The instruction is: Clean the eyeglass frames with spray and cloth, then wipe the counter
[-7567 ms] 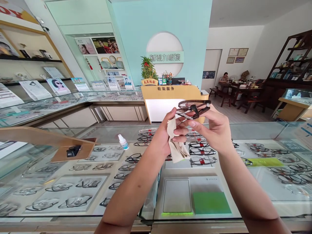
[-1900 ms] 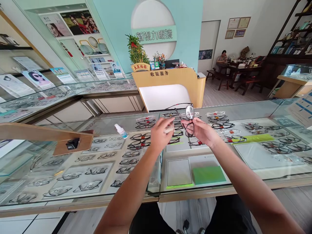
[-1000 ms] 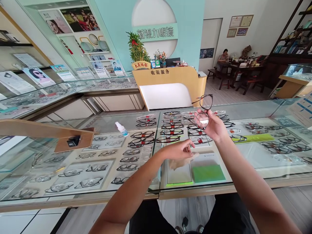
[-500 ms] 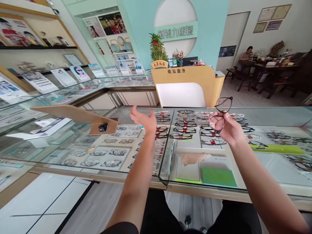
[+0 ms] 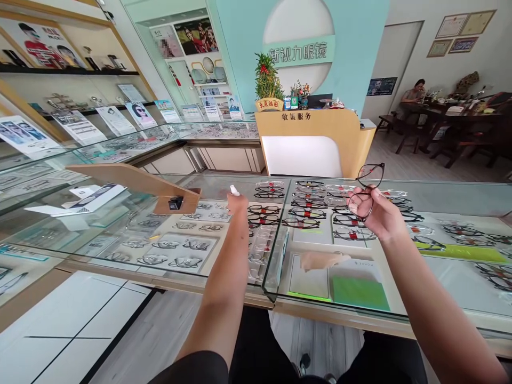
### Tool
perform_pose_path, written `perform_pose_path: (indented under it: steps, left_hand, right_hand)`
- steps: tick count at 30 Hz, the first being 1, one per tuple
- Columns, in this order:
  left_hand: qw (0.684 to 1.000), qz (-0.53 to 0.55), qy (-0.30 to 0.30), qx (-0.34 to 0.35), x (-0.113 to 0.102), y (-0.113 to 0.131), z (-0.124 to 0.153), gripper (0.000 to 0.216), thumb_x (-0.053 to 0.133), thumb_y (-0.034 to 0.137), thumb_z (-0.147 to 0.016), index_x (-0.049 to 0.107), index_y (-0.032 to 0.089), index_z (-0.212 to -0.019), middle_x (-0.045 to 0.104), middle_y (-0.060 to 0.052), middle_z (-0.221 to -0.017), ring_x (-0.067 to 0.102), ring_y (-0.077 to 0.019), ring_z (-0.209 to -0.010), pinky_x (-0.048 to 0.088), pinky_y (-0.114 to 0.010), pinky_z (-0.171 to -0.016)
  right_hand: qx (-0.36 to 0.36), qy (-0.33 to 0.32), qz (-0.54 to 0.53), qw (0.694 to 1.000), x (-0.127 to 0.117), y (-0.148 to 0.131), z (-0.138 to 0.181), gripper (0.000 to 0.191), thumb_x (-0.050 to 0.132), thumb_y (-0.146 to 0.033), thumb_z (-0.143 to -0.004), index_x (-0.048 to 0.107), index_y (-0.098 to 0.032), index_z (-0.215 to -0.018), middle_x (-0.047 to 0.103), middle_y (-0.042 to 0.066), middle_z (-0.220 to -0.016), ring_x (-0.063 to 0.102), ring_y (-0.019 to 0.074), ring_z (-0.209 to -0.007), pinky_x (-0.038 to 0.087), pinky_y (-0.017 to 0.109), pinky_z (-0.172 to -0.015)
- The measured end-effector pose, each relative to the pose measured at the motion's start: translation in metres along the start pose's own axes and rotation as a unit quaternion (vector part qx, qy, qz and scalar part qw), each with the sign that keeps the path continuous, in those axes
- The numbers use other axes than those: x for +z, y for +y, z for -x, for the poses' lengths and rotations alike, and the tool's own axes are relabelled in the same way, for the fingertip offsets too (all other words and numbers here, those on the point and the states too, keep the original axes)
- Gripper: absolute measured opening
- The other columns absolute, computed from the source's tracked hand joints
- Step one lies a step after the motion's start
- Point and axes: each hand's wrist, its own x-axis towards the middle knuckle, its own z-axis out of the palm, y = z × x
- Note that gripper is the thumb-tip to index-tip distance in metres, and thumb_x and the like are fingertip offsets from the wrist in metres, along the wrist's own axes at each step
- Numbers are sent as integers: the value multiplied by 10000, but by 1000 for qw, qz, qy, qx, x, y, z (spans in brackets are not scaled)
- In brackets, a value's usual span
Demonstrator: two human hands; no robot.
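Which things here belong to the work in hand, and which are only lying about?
In use:
dark-framed glasses in right hand; spray bottle at left hand; beige cloth on glass counter.

Lying about:
display glasses in the case; green pad; potted plant.

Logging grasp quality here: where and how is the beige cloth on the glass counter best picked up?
Likely pinch the cloth on its rumpled middle, coming straight down from above: it lies limp and nearly flat on the glass counter, so no edge stands free to slide fingers under.
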Motion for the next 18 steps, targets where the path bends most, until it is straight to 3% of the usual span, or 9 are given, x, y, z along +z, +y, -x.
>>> perform_pose_path:
  steps: [2,4,6,8,11,14,18]
  left_hand:
    - [999,30,-3,27,0,4,2,250,634,264,-972,565,216,-1208,701,-144,-1154,641,-387,-1297,424,-652,-1159]
    - [995,66,-14,69,2,14,7,274,527,296,-1047,528,228,-1313,685,-132,-1245,656,-297,-1263,522,-507,-1097]
    - [984,124,-49,116,5,27,19,304,488,335,-1073,499,250,-1365,672,-105,-1272,674,-221,-1153,585,-370,-947]
    - [956,224,-121,147,8,39,41,316,589,398,-1029,523,263,-1306,670,-66,-1151,663,-185,-978,567,-289,-749]
    - [862,373,-318,131,12,53,89,408,774,563,-880,575,245,-1039,579,-4,-836,547,-144,-703,376,-228,-515]
    - [751,387,-532,57,8,57,139,678,627,884,-844,569,209,-811,507,-11,-702,483,-135,-598,262,-219,-444]
    - [637,337,-693,-12,-3,58,177,817,466,1009,-815,500,212,-637,382,5,-593,409,-141,-536,208,-217,-399]
  right_hand:
    - [-1,4,4,1000,1,-1,0,239,919,-489,-815,759,-359,-936,808,9,-1100,736,257,-1103,610,468,-1020]
    - [0,6,4,1000,4,-1,1,267,943,-488,-794,766,-353,-941,812,5,-1086,744,243,-1087,613,446,-1029]
    - [-1,5,14,1000,7,-1,2,287,964,-471,-777,774,-336,-944,820,9,-1071,754,228,-1045,620,421,-1016]
    - [-8,0,31,999,11,1,4,278,971,-445,-780,769,-312,-918,829,21,-1049,762,218,-1008,628,401,-994]
    - [-24,-22,44,999,18,8,6,257,949,-409,-827,725,-284,-847,835,28,-1019,772,203,-1033,630,363,-985]
    - [-20,-46,51,997,24,16,7,267,907,-419,-884,687,-271,-852,836,34,-1028,776,195,-1076,629,347,-994]
    - [8,-70,47,996,31,22,9,250,881,-414,-887,677,-272,-908,840,51,-1065,781,225,-1096,631,393,-1004]
